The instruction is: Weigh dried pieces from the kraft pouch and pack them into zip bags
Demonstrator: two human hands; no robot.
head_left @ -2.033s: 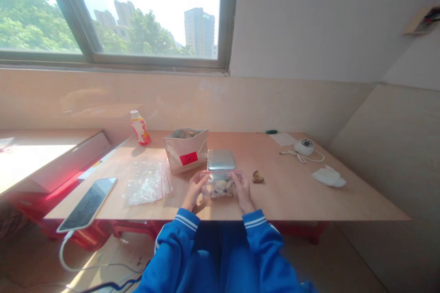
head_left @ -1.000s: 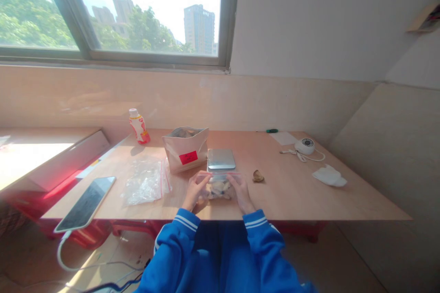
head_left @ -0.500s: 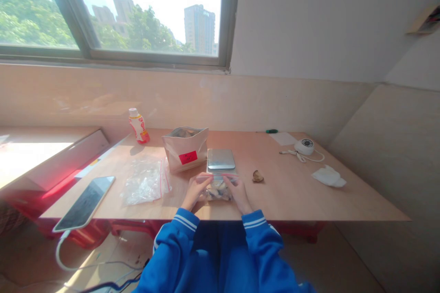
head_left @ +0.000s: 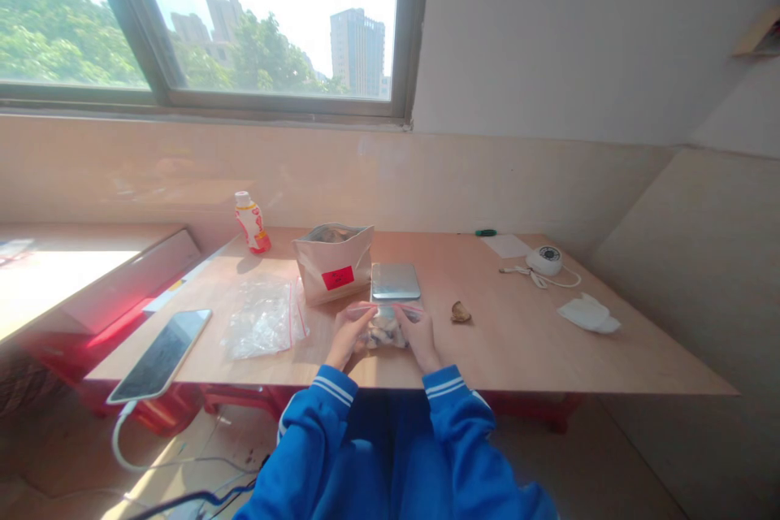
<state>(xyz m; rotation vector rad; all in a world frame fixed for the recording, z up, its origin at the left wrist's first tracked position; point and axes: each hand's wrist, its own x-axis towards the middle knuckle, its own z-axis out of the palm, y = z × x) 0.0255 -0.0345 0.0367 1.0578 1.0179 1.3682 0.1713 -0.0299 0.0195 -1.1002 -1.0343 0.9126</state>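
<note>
A clear zip bag (head_left: 385, 331) of dried brown and pale pieces lies at the near side of the table, its red-edged top facing away from me. My left hand (head_left: 352, 329) pinches the bag's top edge on the left. On the right, my right hand (head_left: 415, 328) pinches the same edge, and the two hands are a short distance apart. Just beyond the bag is a flat scale (head_left: 396, 282) with a silver plate. A beige stand-up pouch (head_left: 317, 260) with a red label stands open behind my left hand. One loose dried piece (head_left: 461, 312) lies right of my right hand.
Left on the table (head_left: 524, 357) are empty clear bags (head_left: 262, 325), a phone (head_left: 162, 357) with a cable, and a drink bottle (head_left: 252, 223). To the right lie a white round device (head_left: 544, 261), a crumpled tissue (head_left: 588, 314), paper (head_left: 506, 246) and a green object (head_left: 486, 233).
Both hands have drawn closer together along the bag's top edge. The view has shifted slightly; the other things on the table stay in place.
</note>
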